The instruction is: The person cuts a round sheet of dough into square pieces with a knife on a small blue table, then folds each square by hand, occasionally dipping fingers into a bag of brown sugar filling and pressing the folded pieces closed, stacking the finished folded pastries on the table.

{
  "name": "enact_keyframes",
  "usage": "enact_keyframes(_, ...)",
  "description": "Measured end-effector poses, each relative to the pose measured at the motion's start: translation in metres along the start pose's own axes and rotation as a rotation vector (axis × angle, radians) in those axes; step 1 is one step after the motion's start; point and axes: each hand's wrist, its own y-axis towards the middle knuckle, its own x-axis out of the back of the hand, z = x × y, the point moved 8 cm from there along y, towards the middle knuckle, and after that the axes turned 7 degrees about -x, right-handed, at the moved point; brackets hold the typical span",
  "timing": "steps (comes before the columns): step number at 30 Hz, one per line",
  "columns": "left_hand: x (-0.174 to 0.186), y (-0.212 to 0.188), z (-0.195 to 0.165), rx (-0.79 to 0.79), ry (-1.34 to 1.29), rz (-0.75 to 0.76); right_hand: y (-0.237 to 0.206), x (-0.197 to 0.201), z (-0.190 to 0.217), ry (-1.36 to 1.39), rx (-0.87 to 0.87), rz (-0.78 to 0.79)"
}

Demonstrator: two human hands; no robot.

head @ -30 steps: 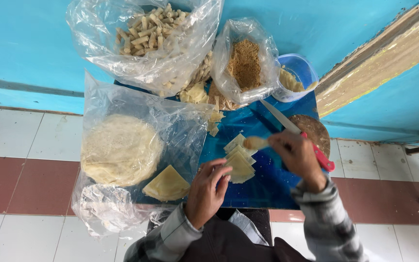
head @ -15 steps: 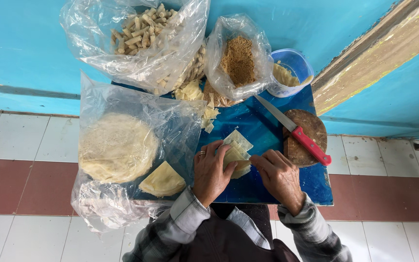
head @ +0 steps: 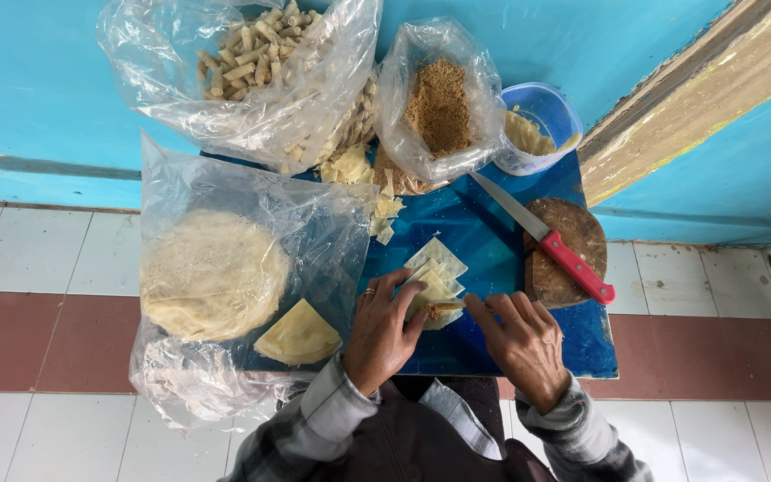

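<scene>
At the far left, a round stack of thin wrapper sheets [head: 214,275] is being kept inside a clear plastic bag [head: 252,192], with a folded triangular piece [head: 297,336] lying just beside it near the front edge of the blue worktop [head: 484,236]. Behind these, a bag of finished rolls [head: 256,49] is being leaned against the blue wall. Toward the middle, the left hand [head: 384,328] is being held palm down with its fingers curled over the near edge of a small wrapper piece [head: 435,290], which is lying on the worktop on top of a short pile of like pieces; a ring is being worn on one finger. The piece is judged to be very light, soft and limp, and easily torn, so it is best taken by its edges with the fingertips, pressed gently and not pinched hard. A brown filling seems to be tucked under the fold, though it is being mostly hidden by the fingers. To the right of it, the right hand [head: 521,342] is being laid flat and low, its fingers reaching left to meet the same piece at the opposite end; both hands are thus closing lightly on the wrapper, not clenched. Farther back, a bag of brown crumbs [head: 439,103] and a blue tub [head: 542,125] are being stood together, and at the right a red-handled knife [head: 551,241] is being rested across a round wooden block [head: 568,254], untouched.
</scene>
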Motion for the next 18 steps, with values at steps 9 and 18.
enact_keyframes(9, 0.010, -0.024, -0.004, -0.014, 0.218, -0.036, -0.011, -0.003, 0.005, -0.089, 0.081, -0.011)
enact_keyframes(18, 0.007, -0.019, 0.005, 0.056, 0.110, -0.022, 0.059, 0.015, -0.054, 0.216, -0.204, -0.141)
